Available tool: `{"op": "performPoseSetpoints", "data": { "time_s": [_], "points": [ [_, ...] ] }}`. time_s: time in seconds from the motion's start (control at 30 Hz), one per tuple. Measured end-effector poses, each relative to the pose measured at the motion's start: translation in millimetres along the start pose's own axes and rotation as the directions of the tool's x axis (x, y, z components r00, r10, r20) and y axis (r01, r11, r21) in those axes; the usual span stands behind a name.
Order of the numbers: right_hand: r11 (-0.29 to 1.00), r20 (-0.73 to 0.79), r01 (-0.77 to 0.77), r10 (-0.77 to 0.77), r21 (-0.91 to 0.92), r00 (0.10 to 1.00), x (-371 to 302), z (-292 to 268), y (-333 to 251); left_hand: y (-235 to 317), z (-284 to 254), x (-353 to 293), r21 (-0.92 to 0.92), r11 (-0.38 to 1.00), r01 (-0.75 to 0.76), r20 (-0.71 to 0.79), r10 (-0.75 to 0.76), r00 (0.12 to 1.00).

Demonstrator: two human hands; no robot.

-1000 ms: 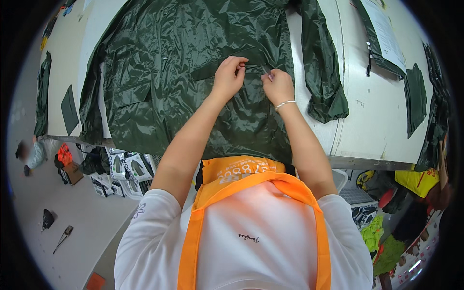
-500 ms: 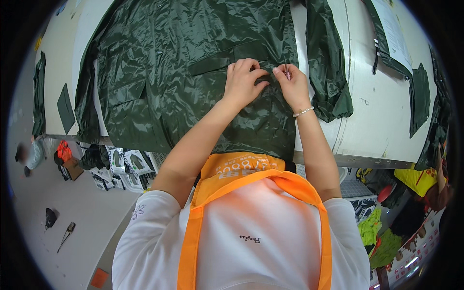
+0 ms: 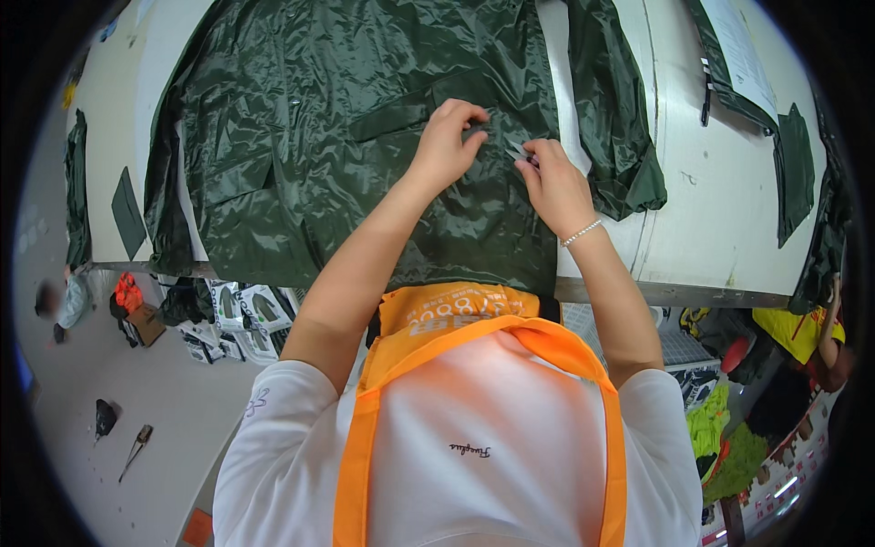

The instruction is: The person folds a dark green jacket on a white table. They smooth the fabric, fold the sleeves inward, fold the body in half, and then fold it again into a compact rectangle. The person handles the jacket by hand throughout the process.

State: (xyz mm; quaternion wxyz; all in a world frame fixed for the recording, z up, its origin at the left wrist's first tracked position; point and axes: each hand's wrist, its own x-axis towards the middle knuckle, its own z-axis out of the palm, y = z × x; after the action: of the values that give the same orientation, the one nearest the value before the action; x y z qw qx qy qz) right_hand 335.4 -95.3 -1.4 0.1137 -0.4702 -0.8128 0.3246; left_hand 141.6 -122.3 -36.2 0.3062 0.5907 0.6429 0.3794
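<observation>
A shiny dark green raincoat jacket [image 3: 355,196] lies spread and wrinkled before me, its hem toward my body. My left hand [image 3: 444,146] is over it at the lower edge of a pocket flap [image 3: 394,120], thumb and forefinger apart, with nothing visible between them. To its right, my right hand [image 3: 560,190] is closed around small thread snips [image 3: 518,150]. Their blades point up and left toward my left fingers, above the cloth. The snips' handle is mostly hidden in my palm. A sleeve [image 3: 618,118] of the jacket lies to the right of my right hand.
The pale table [image 3: 697,228] has its near edge at my waist. Dark green pieces [image 3: 128,214] lie at left, and papers [image 3: 736,59] on green cloth at right. Below are packaged garments [image 3: 260,314] and a yellow bag [image 3: 791,333]. A person [image 3: 73,301] is at far left.
My hands have moved apart, the right one down and slightly right, the left one slightly up. The snips' blades have swung from upright to pointing left and now show more clearly.
</observation>
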Motion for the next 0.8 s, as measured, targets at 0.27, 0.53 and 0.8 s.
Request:
{"op": "performPoseSetpoints", "data": {
  "time_s": [0.27,0.53,0.8],
  "points": [
    [1.0,0.016,-0.001,0.001,-0.003,1.0,0.0,2.2,1.1,4.9,-6.2,4.5,0.309,0.927,-0.211,0.117,0.183,0.976],
    [1.0,0.014,-0.015,0.015,0.002,1.0,-1.0,2.5,4.9,-5.1,-8.9,5.9,0.04,0.999,-0.013,0.059,0.011,0.998],
    [0.992,-0.072,-0.013,0.022,0.122,0.997,-2.4,5.4,12.7,9.7,3.9,0.1,0.307,0.933,-0.186,0.096,0.164,0.982]
  ]
}}
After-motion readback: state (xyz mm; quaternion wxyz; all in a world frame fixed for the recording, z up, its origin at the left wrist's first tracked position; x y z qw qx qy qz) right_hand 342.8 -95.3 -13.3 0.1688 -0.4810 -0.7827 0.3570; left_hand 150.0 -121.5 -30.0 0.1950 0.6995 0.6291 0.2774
